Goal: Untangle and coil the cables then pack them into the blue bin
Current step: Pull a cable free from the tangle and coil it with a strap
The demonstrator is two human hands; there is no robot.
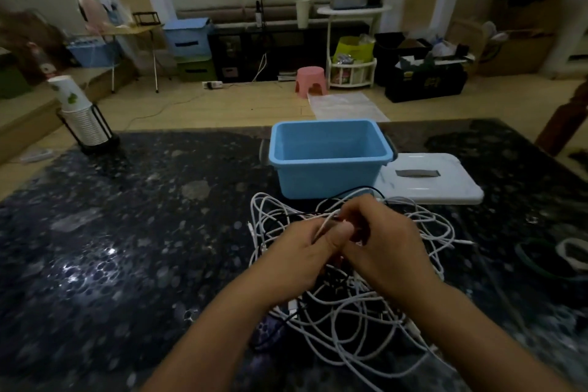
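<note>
On the dark speckled table (pixel 127 232), directly before the person, lay a tangle of cables (pixel 350 305), mostly white with at least one black strand running through it. The loops were loose and overlapping, spread from just short of the bin back toward the near edge. None was coiled.

Both hands were raised over the middle of the tangle and met there, touching. The left hand (pixel 302 251) had its fingers curled, with a white strand pinched between thumb and fingers. The right hand (pixel 381 242) was likewise curled, fingers bent inward onto the same cluster of strands beside the left thumb. Which strand each finger held could not be told; that area was blurred.

The blue bin (pixel 329 157) stood upright just beyond the tangle, open at the top, with no cable seen inside. A black strand passed close along its near wall. A white lid (pixel 445 188) lay flat on the table, touching or just beside the bin's right side.

A stack of paper cups (pixel 78 114) in a black holder stood at the far left of the table, well apart from the cables.
</note>
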